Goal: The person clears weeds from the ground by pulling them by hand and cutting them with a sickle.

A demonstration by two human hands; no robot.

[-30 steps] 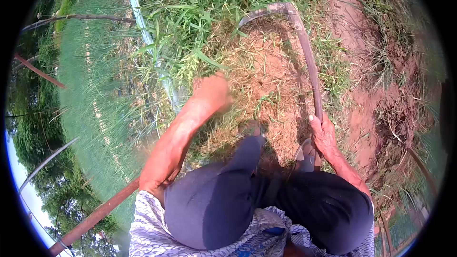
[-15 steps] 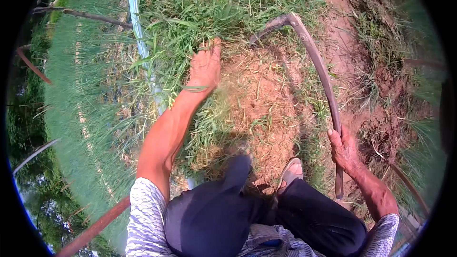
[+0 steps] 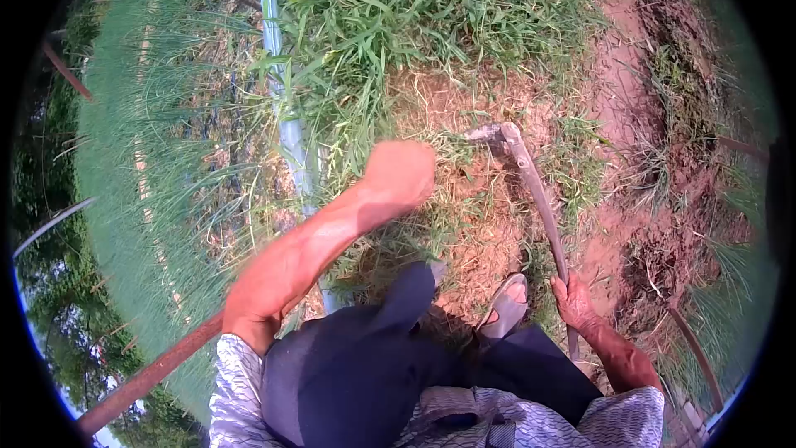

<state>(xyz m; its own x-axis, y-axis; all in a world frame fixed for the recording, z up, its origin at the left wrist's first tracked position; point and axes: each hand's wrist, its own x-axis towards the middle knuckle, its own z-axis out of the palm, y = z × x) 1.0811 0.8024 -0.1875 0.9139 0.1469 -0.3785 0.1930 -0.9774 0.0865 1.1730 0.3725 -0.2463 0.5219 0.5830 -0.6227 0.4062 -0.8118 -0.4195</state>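
My right hand (image 3: 572,303) is wrapped round the lower wooden handle of a sickle (image 3: 541,203). The sickle's curved blade (image 3: 482,132) points left, low over the straw-covered soil, just right of my left hand (image 3: 400,172). That left hand is blurred, back upward and curled like a fist; its fingers are hidden beneath it. Loose green blades of grass show around and below the fist. Beyond it stands a thick patch of uncut grass (image 3: 448,21).
A pale blue hose or plastic strip (image 3: 292,149) runs along the left of the grass, with thin green plants (image 3: 124,174) farther left. A reddish soil furrow (image 3: 618,99) lies right. My sandalled foot (image 3: 507,303) is on the soil; a rusty pole (image 3: 157,372) is lower left.
My left hand has come back from the grass, toward my body and right. The sickle has moved nearer to me and slightly left. The view has shifted a little.
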